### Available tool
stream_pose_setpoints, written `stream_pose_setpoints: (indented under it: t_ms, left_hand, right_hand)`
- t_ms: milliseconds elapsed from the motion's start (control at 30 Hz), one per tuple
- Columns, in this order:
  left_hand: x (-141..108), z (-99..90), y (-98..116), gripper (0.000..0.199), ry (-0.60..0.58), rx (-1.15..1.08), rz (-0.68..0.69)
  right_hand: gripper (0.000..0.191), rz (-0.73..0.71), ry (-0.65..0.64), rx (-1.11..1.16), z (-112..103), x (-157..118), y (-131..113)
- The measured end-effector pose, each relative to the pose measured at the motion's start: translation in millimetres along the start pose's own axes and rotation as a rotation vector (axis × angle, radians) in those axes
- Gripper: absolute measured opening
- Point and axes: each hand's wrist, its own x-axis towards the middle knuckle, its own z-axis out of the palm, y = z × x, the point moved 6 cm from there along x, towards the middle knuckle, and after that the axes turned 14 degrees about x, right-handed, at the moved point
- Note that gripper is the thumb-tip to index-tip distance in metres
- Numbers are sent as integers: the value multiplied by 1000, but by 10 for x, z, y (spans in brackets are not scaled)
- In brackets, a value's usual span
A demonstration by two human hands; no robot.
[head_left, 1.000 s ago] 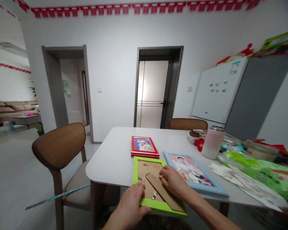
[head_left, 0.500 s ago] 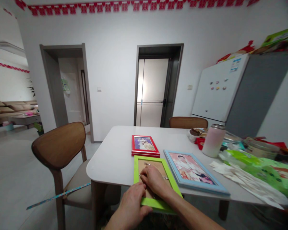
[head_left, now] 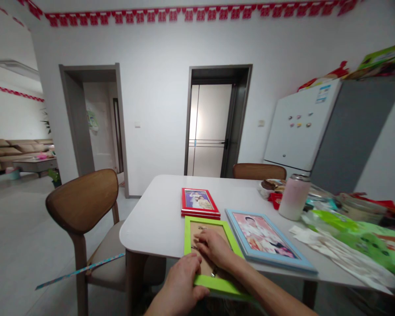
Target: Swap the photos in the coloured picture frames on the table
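A green frame (head_left: 188, 237) lies back side up at the table's front edge, its brown backing board and small metal clips showing. My left hand (head_left: 183, 276) grips its lower left side, thumb below and fingers over the edge. On the backing board rests my right hand (head_left: 213, 248), its fingers bent and pressed together near a clip; whatever is between the fingertips is too small to make out. Behind the green frame sit stacked red frames (head_left: 200, 202) with a photo on top. To the right lies a light blue frame (head_left: 270, 239) with a photo, face up.
The white table (head_left: 151, 219) carries a pink and white bottle (head_left: 294, 197), white gloves (head_left: 339, 254) and a green plastic package (head_left: 365, 241) on the right. One wooden chair (head_left: 85, 202) stands at the left, another (head_left: 259, 171) behind the table.
My right hand has shifted slightly on the backing board, and a clip near its lower edge now shows. My left hand keeps its hold. The view has tilted up a little.
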Motion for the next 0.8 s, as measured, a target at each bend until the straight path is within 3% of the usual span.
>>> stream_pose_setpoints:
  t_ms: [133,433,633,800]
  left_hand:
    - [-19,-6,-5,35,5,5,-4]
    - [-46,-10,14,45,2,15,-61]
    - [-52,26,0,51,33,6,-66]
    - [-47,24,-22,44,35,15,-56]
  right_hand:
    - [20,251,152,19,-135,124,356]
    - [21,467,199,-6,-26,406,718]
    - [18,573,230,-24,-44,463,828]
    - [17,497,229,14,-116,454,690]
